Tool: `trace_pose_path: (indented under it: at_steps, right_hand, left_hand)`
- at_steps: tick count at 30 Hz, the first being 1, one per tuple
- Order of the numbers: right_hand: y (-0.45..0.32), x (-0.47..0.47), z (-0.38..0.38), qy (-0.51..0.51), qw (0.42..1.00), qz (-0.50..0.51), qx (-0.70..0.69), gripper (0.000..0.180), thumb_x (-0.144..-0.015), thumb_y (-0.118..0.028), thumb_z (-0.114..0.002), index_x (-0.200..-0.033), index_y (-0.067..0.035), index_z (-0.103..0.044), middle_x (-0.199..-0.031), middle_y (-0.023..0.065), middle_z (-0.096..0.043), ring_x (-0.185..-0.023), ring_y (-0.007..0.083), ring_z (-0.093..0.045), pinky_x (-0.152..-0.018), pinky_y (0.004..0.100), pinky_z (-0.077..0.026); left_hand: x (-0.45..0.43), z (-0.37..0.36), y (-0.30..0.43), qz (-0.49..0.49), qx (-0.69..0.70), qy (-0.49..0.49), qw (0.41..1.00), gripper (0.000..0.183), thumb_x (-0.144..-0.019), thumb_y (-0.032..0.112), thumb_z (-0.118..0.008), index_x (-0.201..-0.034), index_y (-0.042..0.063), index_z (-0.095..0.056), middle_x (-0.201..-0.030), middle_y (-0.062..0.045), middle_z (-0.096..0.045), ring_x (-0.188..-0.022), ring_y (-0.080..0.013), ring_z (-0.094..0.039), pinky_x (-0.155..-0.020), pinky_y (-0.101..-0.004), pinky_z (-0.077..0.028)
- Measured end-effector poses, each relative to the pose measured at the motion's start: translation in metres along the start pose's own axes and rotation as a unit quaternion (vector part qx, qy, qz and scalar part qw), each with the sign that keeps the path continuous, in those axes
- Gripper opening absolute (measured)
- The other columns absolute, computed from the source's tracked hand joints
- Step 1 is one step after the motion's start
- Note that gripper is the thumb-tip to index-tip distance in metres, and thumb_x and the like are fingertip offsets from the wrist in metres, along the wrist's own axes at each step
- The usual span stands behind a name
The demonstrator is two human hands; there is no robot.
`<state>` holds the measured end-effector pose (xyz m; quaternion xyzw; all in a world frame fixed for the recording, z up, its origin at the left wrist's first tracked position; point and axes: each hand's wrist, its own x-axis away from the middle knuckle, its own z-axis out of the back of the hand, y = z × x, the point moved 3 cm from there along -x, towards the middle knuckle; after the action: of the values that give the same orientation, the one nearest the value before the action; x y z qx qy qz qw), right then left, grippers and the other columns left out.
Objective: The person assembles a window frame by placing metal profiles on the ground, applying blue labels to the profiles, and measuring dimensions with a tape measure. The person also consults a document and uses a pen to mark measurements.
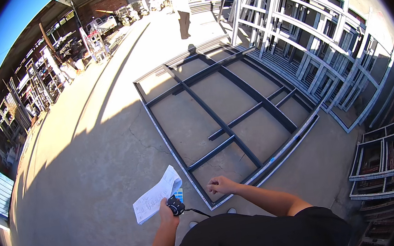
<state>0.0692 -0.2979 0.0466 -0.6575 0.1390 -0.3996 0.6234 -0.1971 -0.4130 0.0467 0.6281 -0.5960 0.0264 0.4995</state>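
Note:
My left hand (166,213) grips a black tape measure (175,205) with a dark wrist strap, together with folded printed sheets (154,199). A small blue-and-yellow card or booklet (179,194) shows behind the tape measure. Loosely curled, my right hand (220,186) appears over the near corner of a large dark window frame (204,107), with nothing visible in its fingers. This frame lies flat on the concrete before me, divided by crossbars into several panes. Whether the right hand touches it, I cannot tell.
At the right, several pale frames (313,38) lean on a rack, and smaller frames (383,174) lie nearer me. A person (183,13) stands beyond the large frame. Racks of stored material (40,79) and a small white truck (102,24) line the left side.

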Motion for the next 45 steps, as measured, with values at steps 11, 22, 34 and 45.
trace_pose_path:
  at_steps: [11, 22, 34, 45]
  right_hand:
    - [-0.036, 0.006, -0.074, 0.041, 0.983, 0.140, 0.107, 0.099, -0.075, -0.041, -0.089, -0.146, 0.005, -0.037, -0.144, 0.0276, -0.038, -0.138, 0.0380, -0.041, -0.115, 0.0435, -0.036]
    - [-0.042, 0.013, -0.069, -0.108, 0.976, 0.111, 0.156, 0.094, -0.074, -0.037, -0.083, -0.145, 0.006, -0.038, -0.134, 0.0268, -0.053, -0.125, 0.0357, -0.054, -0.107, 0.0413, -0.043]
    - [-0.048, 0.006, -0.083, -0.314, 0.944, -0.064, 0.080, 0.083, -0.084, -0.047, -0.074, -0.141, 0.005, -0.043, -0.121, 0.0191, -0.063, -0.109, 0.0256, -0.062, -0.095, 0.0355, -0.050]
    - [0.032, -0.017, -0.049, -0.193, 0.943, 0.039, 0.268, 0.075, -0.090, -0.046, -0.067, -0.145, 0.000, -0.046, -0.139, 0.0243, -0.057, -0.127, 0.0354, -0.057, -0.108, 0.0403, -0.043]
  left_hand:
    - [0.025, -0.057, -0.043, 0.047, -0.046, -0.022, 0.998, 0.052, -0.110, 0.046, -0.034, -0.141, 0.007, -0.049, -0.134, -0.012, -0.059, -0.123, -0.0270, -0.058, -0.098, -0.0421, -0.049]
    - [0.030, -0.018, -0.044, 0.078, -0.142, -0.002, 0.987, 0.048, -0.109, 0.047, -0.036, -0.136, 0.010, -0.050, -0.126, -0.013, -0.060, -0.114, -0.0299, -0.057, -0.099, -0.0553, -0.045]
    - [0.014, 0.017, -0.061, 0.049, -0.145, 0.027, 0.988, 0.039, -0.108, 0.040, -0.042, -0.126, 0.008, -0.057, -0.106, -0.010, -0.066, -0.094, -0.0230, -0.064, -0.085, -0.0407, -0.051]
    - [-0.015, 0.046, 0.026, -0.113, -0.226, 0.101, 0.962, 0.043, -0.108, 0.032, -0.045, -0.137, 0.000, -0.050, -0.112, -0.010, -0.064, -0.091, -0.0178, -0.062, -0.076, -0.0307, -0.049]
